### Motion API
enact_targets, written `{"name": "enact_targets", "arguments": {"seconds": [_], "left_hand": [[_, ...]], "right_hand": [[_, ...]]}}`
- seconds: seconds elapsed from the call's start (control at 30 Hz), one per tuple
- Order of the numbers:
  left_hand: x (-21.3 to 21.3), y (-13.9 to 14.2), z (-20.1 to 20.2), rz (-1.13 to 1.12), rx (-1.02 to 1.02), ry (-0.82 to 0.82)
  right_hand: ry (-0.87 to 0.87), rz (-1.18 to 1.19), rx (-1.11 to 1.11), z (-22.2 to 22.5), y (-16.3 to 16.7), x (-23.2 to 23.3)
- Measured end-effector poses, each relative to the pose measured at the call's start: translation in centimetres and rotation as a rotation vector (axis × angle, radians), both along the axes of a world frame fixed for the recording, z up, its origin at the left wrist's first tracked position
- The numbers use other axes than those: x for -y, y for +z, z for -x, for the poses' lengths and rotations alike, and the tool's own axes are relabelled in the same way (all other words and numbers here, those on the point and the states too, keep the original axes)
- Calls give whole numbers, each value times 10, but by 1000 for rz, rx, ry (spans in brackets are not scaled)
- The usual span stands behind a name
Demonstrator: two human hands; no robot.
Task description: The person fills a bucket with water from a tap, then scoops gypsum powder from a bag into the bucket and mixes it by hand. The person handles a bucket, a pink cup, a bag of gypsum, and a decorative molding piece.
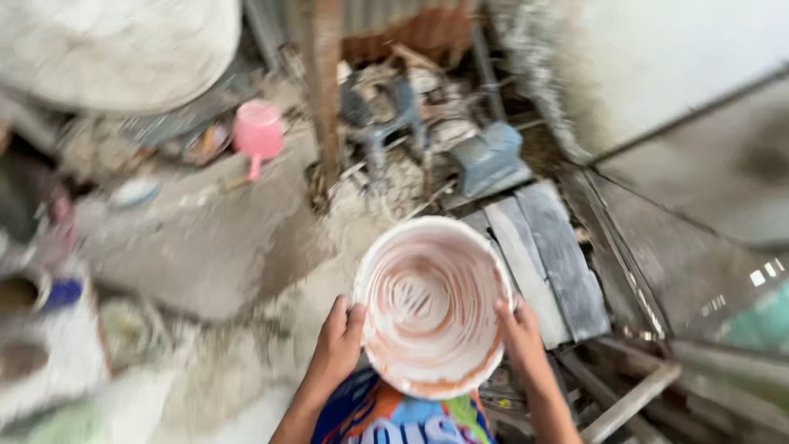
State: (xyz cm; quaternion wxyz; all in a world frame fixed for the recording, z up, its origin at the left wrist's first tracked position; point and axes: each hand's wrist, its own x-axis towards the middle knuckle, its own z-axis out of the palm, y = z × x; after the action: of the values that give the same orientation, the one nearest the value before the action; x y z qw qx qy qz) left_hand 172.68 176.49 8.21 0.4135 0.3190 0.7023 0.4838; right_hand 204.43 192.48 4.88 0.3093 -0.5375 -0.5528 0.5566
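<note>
I hold a round bucket [430, 302] in front of my chest, its mouth tipped towards the camera. Its inside is smeared white with reddish-brown streaks and looks empty. My left hand [339, 344] grips the rim on the left side. My right hand [520, 330] grips the rim on the right side. The picture is blurred by motion. Below the bucket shows a bit of my colourful shirt [394, 418].
A pink dipper with a handle [257, 133] lies on the rough concrete ground at the upper left. A rusty post [326, 90] stands ahead, with rubble and grey blocks [490, 158] behind it. Grey planks [546, 255] lie right of the bucket. A wall rises at right.
</note>
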Motion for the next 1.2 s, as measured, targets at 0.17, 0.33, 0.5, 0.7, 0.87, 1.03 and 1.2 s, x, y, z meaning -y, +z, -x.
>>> {"name": "enact_targets", "arguments": {"seconds": [0.17,0.33,0.5,0.7,0.87,1.03,1.2], "left_hand": [[-5,41,-46,67,-53,345],[-17,40,-96,72,-47,738],[7,48,-192,36,45,1091],[16,38,-335,158,-59,1376],[9,-1,-422,151,629,1638],[-18,-31,-420,464,559,1655],[-36,-98,-359,319,630,1877]], "right_hand": [[393,64,75,29,45,-113],[811,81,-7,85,46,-183],[1235,1,92,123,50,-194],[1564,155,369,110,45,-165],[1873,116,532,83,-13,-152],[1959,352,472,99,-79,-162],[1808,396,714,168,-146,-215]]}}
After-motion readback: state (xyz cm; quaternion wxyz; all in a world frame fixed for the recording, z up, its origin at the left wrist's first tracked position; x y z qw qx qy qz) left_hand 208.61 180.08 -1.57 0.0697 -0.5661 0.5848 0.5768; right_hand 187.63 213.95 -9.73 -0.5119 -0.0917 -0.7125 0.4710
